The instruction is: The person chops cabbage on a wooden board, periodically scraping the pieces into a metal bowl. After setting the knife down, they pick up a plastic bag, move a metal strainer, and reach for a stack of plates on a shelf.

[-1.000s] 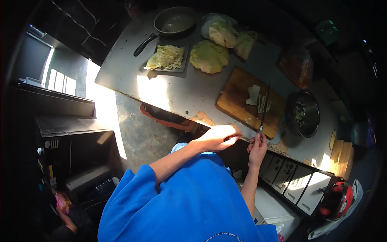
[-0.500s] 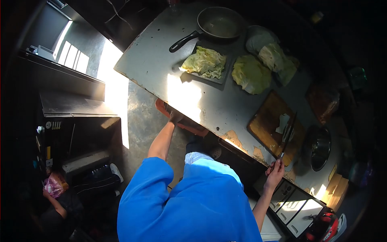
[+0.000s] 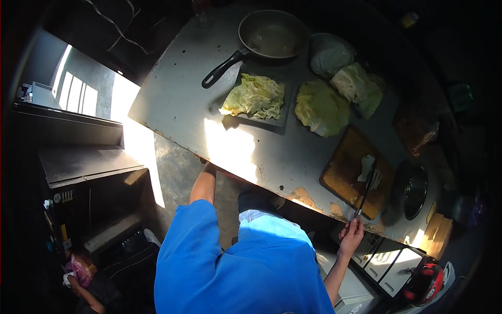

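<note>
While your right hand (image 3: 351, 234) grips the knife (image 3: 365, 191) by its handle at the counter (image 3: 183, 99) edge, the blade runs away from you across the board (image 3: 345, 172). A few pale cut pieces (image 3: 367, 166) lie on the board just beside the blade, so some cutting is done. Most of the cabbage looks uncut: a tray of leaves (image 3: 254, 97) and two loose heaps (image 3: 321, 109) sit well beyond the knife, with a pan (image 3: 272, 35) behind them. A metal bowl (image 3: 412, 189) stands just right of the board; what's inside is too dark to tell. Your left arm (image 3: 203, 184) reaches down under the counter edge, and the hand itself is hidden, so I can't tell whether it's clenched or loose. The far right corner is lost in shadow.
</note>
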Tool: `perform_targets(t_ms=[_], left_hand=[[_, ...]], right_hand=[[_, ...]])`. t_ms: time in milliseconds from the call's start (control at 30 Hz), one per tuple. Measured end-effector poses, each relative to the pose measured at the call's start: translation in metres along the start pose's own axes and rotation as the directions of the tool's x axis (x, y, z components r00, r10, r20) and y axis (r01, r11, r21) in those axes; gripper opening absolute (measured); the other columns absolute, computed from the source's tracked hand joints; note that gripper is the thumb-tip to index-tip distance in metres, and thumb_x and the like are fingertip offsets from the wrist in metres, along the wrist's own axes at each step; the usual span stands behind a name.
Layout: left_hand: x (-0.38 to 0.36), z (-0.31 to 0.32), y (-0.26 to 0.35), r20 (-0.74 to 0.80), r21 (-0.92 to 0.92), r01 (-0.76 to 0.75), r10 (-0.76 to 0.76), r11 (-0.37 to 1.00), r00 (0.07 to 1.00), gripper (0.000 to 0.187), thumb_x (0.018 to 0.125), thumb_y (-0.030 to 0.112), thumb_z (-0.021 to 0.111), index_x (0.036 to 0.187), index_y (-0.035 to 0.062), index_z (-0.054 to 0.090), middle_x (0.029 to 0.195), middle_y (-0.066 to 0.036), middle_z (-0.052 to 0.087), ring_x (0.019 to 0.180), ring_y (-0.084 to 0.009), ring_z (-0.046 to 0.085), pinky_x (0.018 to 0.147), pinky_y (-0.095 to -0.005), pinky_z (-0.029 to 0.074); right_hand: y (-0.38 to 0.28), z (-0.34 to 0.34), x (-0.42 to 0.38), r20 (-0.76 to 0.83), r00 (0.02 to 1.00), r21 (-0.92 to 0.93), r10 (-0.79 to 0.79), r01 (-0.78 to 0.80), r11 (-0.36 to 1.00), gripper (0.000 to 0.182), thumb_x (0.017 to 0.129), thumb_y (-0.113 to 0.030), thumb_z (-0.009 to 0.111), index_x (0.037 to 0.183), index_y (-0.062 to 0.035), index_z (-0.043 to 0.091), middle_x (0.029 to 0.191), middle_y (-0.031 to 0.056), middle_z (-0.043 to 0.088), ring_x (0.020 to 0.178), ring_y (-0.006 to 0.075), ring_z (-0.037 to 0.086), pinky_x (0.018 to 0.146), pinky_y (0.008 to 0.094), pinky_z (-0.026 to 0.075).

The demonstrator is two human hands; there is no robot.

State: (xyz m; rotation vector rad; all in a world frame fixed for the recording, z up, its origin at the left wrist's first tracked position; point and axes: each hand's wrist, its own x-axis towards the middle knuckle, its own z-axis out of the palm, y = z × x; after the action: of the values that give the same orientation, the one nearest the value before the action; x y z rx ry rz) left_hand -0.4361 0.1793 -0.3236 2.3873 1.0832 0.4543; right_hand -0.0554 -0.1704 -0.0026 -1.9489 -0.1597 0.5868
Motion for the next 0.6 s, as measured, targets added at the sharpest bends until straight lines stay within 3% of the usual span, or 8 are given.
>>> perform_targets(t_ms=[433,600], left_hand=[[0.008,-0.009,0.017,0.108,-0.185,0.166,-0.148,0.969,0.983,0.025,0.094,0.021,0.058,0.08,0.0015,0.064,0.067,-0.008,0.064,0.062,-0.0167,0.065,0.058,-0.0334,0.052],[0.016,-0.027,0.023,0.153,-0.231,0.182,-0.149,0.956,0.977,0.025,0.094,0.021,0.058,0.08,0.0016,0.064,0.067,-0.008,0.064,0.062,-0.0167,0.065,0.058,-0.0333,0.052]], right_hand=[[-0.003,0.008,0.0,0.022,1.0,-0.048,-0.018,0.019,0.999,0.032,0.106,-0.026,0.056,0.124,0.0004,0.056,0.076,0.0006,0.051,0.049,0.0046,0.044,0.041,0.0209,0.034],[-0.001,0.012,-0.006,0.053,0.998,-0.042,-0.039,0.041,0.998,0.03,0.105,-0.027,0.058,0.125,-0.0038,0.058,0.077,-0.0007,0.053,0.051,0.0036,0.044,0.043,0.0201,0.035]])
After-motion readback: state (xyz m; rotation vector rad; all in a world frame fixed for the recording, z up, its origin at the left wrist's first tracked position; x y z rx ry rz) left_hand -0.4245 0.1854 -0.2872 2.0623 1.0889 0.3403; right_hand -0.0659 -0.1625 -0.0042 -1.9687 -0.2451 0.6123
